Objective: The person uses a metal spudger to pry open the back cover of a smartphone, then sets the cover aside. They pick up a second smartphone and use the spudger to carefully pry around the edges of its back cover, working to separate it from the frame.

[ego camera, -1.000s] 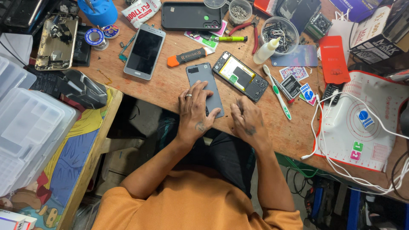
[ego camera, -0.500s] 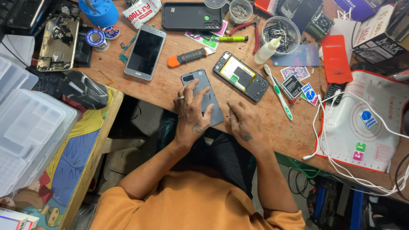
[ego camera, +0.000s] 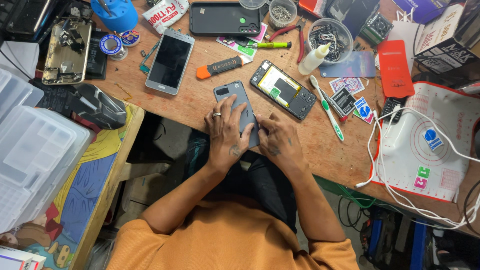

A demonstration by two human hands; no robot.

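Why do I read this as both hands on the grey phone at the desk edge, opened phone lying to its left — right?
Not quite. Both the left hand and right hand rest on the grey phone, but the opened phone lies to its right, as the head view shows.

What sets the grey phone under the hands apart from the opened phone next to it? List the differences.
The grey phone lies back up with its cover closed; the opened phone has its insides bare, with a yellow-green part showing. The left hand and right hand press on the grey phone; the opened phone lies untouched. Both lie flat on the wooden table.
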